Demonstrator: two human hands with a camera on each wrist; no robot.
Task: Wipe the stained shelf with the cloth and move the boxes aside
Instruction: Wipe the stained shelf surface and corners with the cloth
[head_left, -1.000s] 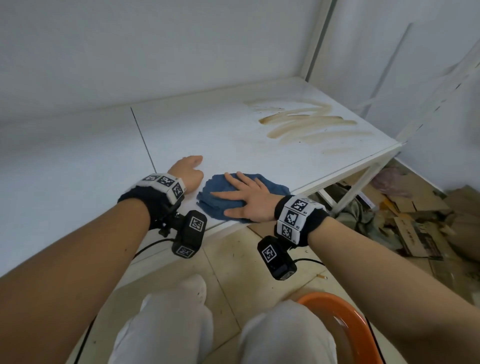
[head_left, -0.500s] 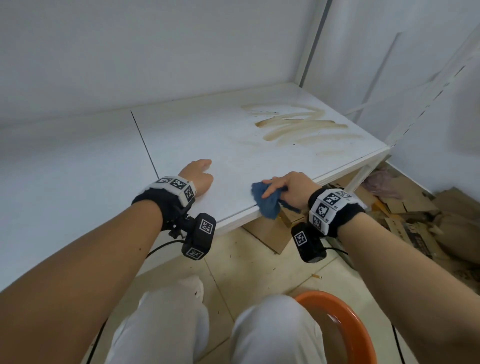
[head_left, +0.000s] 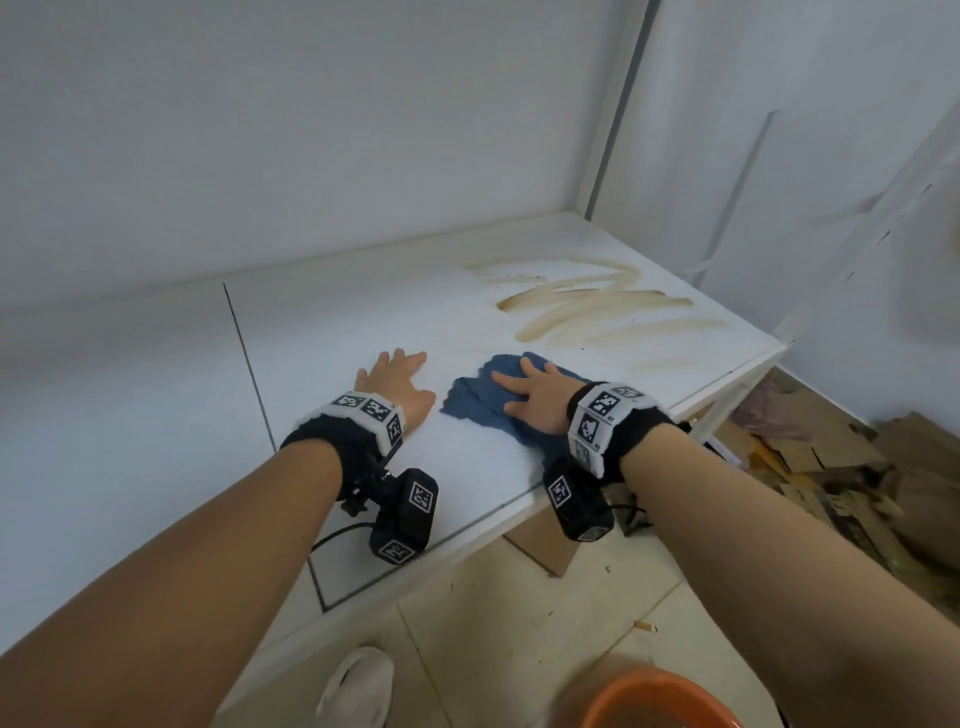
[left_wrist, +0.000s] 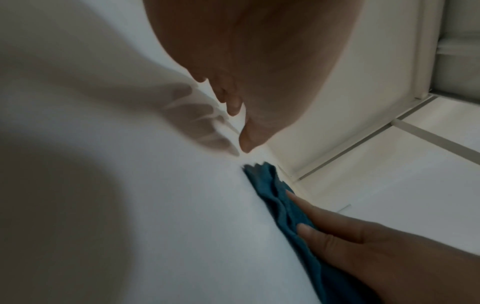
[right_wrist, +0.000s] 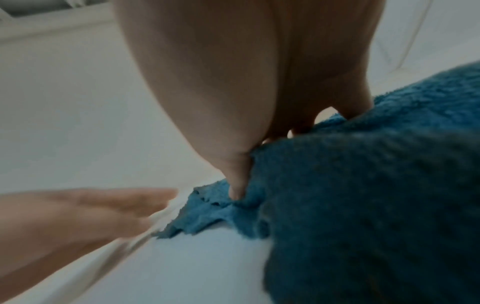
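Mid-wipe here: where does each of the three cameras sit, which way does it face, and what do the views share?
Head: worn on the head, looking forward and down at the shelf, brown stains, both forearms.
Left wrist: under the left hand, looking along its fingers over the shelf.
Right wrist: under the right hand, looking along fingers pressed on the blue cloth.
Shared: all three show the cloth; each wrist view catches the other hand.

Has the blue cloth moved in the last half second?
Yes. The blue cloth has gone from bunched at the shelf's front edge to spread flat farther in, under the right hand.
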